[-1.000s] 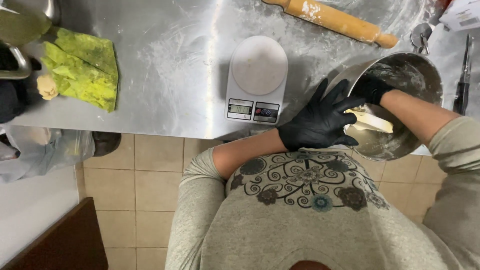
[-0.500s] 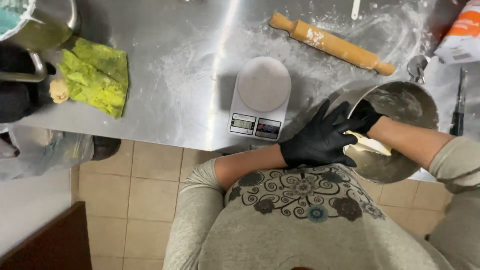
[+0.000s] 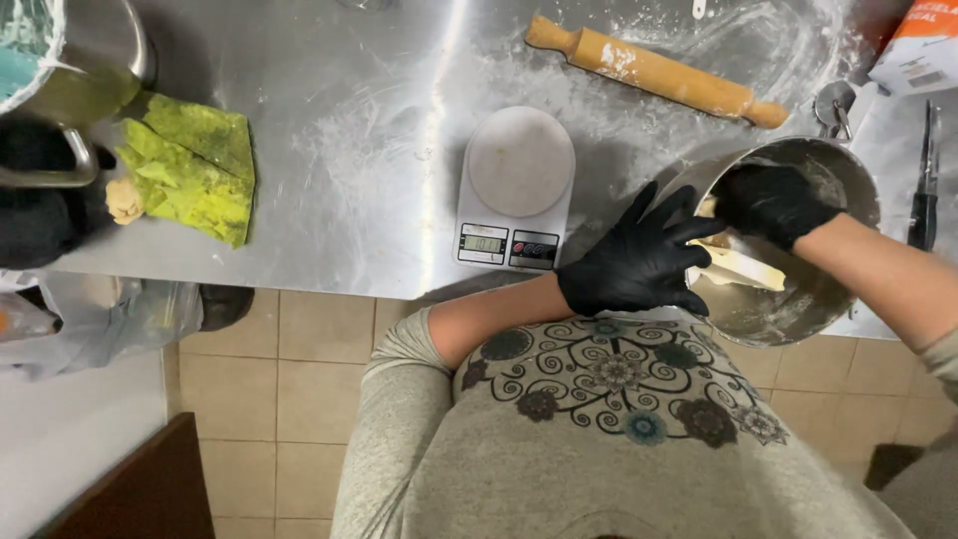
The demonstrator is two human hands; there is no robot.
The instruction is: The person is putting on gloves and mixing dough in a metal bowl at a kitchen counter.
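Observation:
A floury steel mixing bowl [image 3: 833, 289] sits tilted at the near edge of the steel table, on the right. My left hand [image 3: 634, 265], in a black glove, holds the bowl's left rim with fingers spread. My right hand [image 3: 768, 203], also gloved, is inside the bowl, closed on a pale plastic scraper [image 3: 738, 267] that lies against the bowl's inner wall. A bit of pale dough shows by the fingers.
A white digital kitchen scale [image 3: 517, 190] stands left of the bowl. A floured wooden rolling pin [image 3: 654, 72] lies behind. A yellow-green cloth [image 3: 190, 165] and a steel pot [image 3: 65, 80] are at the far left. A bag [image 3: 918, 50] and a dark tool [image 3: 923, 190] are at right.
My right hand has shifted deeper into the bowl with the scraper. The left hand stays on the rim. The view has moved slightly.

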